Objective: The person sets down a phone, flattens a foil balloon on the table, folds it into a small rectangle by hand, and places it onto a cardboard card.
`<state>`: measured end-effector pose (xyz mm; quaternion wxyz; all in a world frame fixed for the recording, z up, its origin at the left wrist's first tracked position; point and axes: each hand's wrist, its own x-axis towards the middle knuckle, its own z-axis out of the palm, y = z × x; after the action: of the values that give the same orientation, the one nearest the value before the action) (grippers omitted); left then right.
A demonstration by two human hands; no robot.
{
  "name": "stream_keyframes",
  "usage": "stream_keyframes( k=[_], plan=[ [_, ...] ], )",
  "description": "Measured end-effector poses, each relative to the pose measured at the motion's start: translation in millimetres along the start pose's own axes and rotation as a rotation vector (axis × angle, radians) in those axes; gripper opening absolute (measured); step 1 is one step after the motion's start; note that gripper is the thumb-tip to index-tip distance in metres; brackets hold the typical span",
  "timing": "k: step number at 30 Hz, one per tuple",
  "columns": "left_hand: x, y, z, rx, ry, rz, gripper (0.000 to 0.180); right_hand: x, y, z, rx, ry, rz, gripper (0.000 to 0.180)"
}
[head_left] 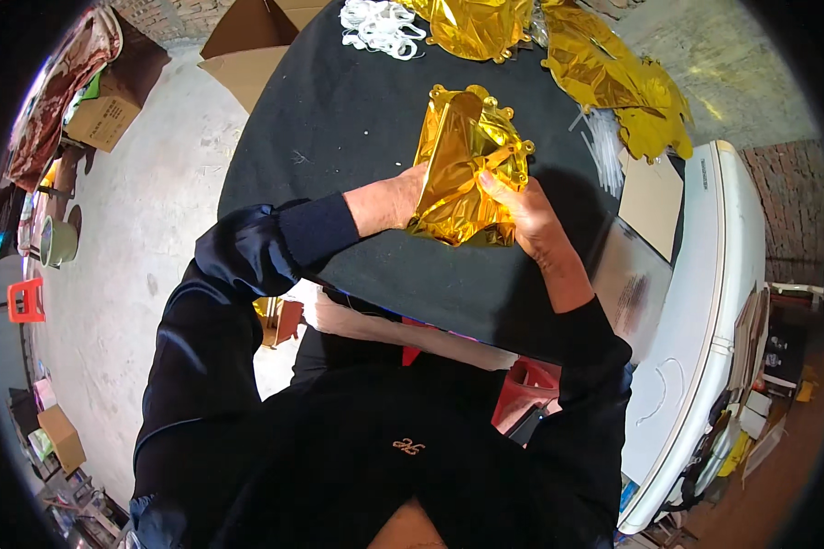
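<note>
Head view shows both of your hands on one shiny gold foil balloon (471, 165). It is flat, with no air in it, and it sits on the black surface (339, 119) right in front of you.

Your left hand (395, 199) is grasping the balloon at its left side, with the fingers tucked behind the foil. Your right hand (522, 212) is grasping the lower right side, and its thumb presses down on top of the gold sheet. Part of the balloon stands up in a pointy fold between your hands.

It looks like you are in the folding step, bending the flat balloon into a smaller shape. For the next move, you would likely need to press the raised fold down flat and keep the edges lined up. Foil is slippery and crinkles fast, so a soft, even push should work best.

More gold balloons (613, 73) lie in a pile at the far edge of the surface. A heap of white string (382, 26) sits near them. Some clear plastic straws (604, 146) lie to your right, next to a piece of brown cardboard (652, 199).
</note>
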<state>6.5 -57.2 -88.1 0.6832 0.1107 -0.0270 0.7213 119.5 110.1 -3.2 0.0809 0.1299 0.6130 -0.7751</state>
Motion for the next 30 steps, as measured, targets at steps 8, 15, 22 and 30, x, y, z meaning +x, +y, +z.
stream_keyframes(
  k=[8, 15, 22, 30],
  plan=[
    [11, 0, 3, 0.539, -0.175, 0.157, 0.048, 5, 0, -6, 0.037, -0.057, 0.013, 0.028],
    [-29, 9, 71, 2.043, 0.138, 0.473, 0.044, 4, 0, -10, 0.020, -0.012, 0.024, 0.027],
    [-88, -26, 114, 2.090, 0.581, 0.435, 0.027, 3, 3, -10, -0.008, -0.025, -0.007, 0.028],
    [-83, -80, 111, 2.058, 0.919, 0.547, 0.023, -21, -9, 0, -0.270, -0.049, -0.094, 0.028]
  ],
)
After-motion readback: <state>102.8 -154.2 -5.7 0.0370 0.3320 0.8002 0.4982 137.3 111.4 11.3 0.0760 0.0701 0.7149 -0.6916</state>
